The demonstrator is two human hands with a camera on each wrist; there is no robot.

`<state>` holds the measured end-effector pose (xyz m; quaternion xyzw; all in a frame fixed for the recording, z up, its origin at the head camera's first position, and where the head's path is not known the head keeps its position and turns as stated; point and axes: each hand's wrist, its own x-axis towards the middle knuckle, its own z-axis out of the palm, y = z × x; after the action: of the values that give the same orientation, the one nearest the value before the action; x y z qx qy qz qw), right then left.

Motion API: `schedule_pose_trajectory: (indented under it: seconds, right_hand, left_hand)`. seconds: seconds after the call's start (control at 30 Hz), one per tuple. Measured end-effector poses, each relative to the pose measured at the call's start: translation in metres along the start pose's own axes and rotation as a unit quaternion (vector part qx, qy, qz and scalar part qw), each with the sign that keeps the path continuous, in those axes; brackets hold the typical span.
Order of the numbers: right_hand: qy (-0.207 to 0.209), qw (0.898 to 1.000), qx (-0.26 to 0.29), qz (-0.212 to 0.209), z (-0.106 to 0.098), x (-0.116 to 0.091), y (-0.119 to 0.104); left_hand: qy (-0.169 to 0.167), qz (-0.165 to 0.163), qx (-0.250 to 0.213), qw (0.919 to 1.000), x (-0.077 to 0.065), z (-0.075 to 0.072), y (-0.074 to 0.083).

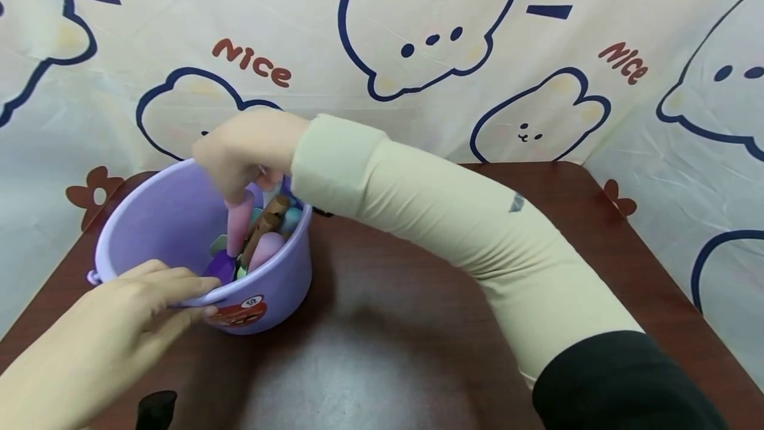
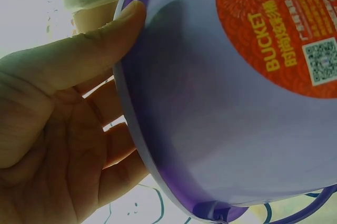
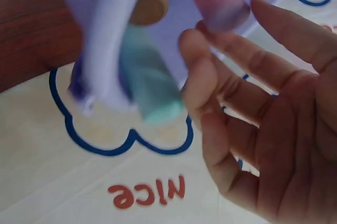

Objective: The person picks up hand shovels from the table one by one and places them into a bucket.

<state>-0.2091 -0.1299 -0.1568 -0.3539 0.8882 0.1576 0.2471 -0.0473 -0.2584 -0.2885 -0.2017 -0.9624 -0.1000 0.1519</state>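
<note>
A light purple bucket (image 1: 149, 217) stands on the table at the left. My left hand (image 1: 140, 304) pinches its near rim, thumb outside and fingers over the edge. In the left wrist view, the thumb lies on the outer wall beside a red label (image 2: 284, 34). My right hand (image 1: 239, 151) reaches over the far side of the bucket. Its thumb and fingertips are at the upper end of a pink handle (image 3: 218, 3), one on each side. That handle (image 1: 238, 227) slants down into the bucket beside a purple piece (image 1: 222, 267).
Also in the bucket are brown stick-like pieces (image 1: 262, 231), a pink rounded piece (image 1: 266, 249), a blue one (image 1: 291, 219) and a teal handle (image 3: 152, 87). A black object (image 1: 156, 410) sits at the table's near edge. A printed curtain (image 1: 334, 105) hangs behind the brown table (image 1: 382, 363).
</note>
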Motion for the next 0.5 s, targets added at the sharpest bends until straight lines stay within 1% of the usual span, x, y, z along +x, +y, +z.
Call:
schedule_pose_trajectory:
  seconds: [0.03, 0.07, 0.1, 0.17, 0.2, 0.27, 0.33, 0.4, 0.43, 0.47, 0.5]
  right_hand:
    - [0.007, 1.0, 0.003, -0.015, 0.001, -0.002, 0.005]
    - [0.016, 1.0, 0.007, -0.025, 0.002, -0.005, 0.01]
    - [0.024, 0.999, 0.011, -0.034, 0.003, -0.008, 0.015]
    - [0.063, 0.995, 0.025, -0.074, 0.008, -0.018, 0.034]
    - [0.087, 0.991, 0.027, -0.095, 0.011, -0.024, 0.044]
    - [0.138, 0.983, 0.037, -0.117, 0.021, -0.04, 0.063]
    - [0.187, 0.973, 0.048, -0.124, 0.036, -0.056, 0.082]
    - [0.228, 0.965, 0.068, -0.114, 0.056, -0.075, 0.1]
    - [0.246, 0.959, 0.087, -0.11, 0.068, -0.085, 0.109]
    - [0.264, 0.952, 0.108, -0.108, 0.081, -0.094, 0.118]
    - [0.276, 0.947, 0.13, -0.104, 0.095, -0.104, 0.127]
  left_hand:
    - [0.005, 0.003, -0.001, 1.0, 0.0, 0.001, 0.0]
    - [0.0, -0.003, -0.003, 1.0, 0.001, 0.001, 0.0]
    - [0.005, 0.001, -0.004, 1.0, 0.001, 0.002, 0.0]
    - [0.012, 0.003, -0.008, 0.9999, 0.001, 0.003, 0.0]
    - [0.009, 0.001, -0.009, 0.9999, 0.001, 0.003, 0.001]
    - [0.011, 0.001, -0.013, 0.9999, 0.002, 0.004, 0.002]
    - [0.011, -0.007, -0.01, 0.9999, 0.001, 0.003, 0.006]
    - [0.013, -0.022, 0.004, 0.9997, -0.004, 0.003, 0.008]
    - [0.018, -0.025, 0.014, 0.9994, -0.009, 0.007, 0.004]
    - [0.032, -0.018, 0.024, 0.999, -0.017, 0.017, -0.004]
    - [0.032, -0.016, 0.04, 0.9986, -0.026, 0.029, -0.015]
